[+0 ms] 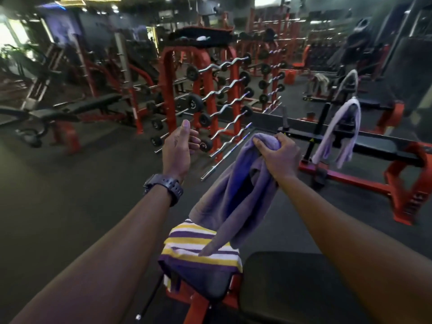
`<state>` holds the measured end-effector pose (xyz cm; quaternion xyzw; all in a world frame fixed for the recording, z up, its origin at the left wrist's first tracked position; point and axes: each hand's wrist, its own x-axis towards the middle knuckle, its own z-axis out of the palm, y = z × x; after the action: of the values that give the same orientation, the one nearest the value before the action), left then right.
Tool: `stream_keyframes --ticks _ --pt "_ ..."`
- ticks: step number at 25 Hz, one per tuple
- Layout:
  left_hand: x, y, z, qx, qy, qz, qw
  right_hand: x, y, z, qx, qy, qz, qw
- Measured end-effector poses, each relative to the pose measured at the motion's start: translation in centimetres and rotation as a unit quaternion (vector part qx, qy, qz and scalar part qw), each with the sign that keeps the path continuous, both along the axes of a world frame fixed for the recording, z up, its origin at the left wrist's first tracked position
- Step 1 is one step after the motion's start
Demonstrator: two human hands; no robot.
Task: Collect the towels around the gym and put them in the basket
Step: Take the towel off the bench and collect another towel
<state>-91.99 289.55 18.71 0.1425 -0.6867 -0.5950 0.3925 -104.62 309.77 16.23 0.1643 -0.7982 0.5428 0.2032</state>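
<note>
Towels are scattered around one landmark, the barbell rack (210, 94). Right of the rack, a pale towel (339, 134) hangs over a bench (385, 148), probably left by a user. Nearer the camera than the rack, the right hand (278, 155) has its grip closed on a bunched purple towel (233, 195), held high, likely so it clears the floor. Below it a striped towel (198, 249) lies draped on a padded seat (208, 284). The left hand (180, 146), its grip loose and holding nothing, hovers before the rack, a watch (166, 185) on its wrist. No basket shows, and no writing is readable.
</note>
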Motion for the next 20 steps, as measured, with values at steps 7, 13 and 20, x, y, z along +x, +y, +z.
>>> stream_keyframes --ticks 7,13,20 --pt "-1.7 -3.5 -6.0 0.046 -0.044 0.035 0.997 -1.6 -5.0 -6.2 0.054 -0.034 0.069 0.996" --pt "-4.5 -4.4 -15.7 0.109 -0.124 0.058 0.985 -1.1 -5.1 -18.3 0.177 -0.13 0.098 0.971" --pt "-6.2 -7.6 -32.0 0.16 -0.218 0.075 0.96 -1.4 -7.7 -30.0 0.239 -0.222 0.081 0.942"
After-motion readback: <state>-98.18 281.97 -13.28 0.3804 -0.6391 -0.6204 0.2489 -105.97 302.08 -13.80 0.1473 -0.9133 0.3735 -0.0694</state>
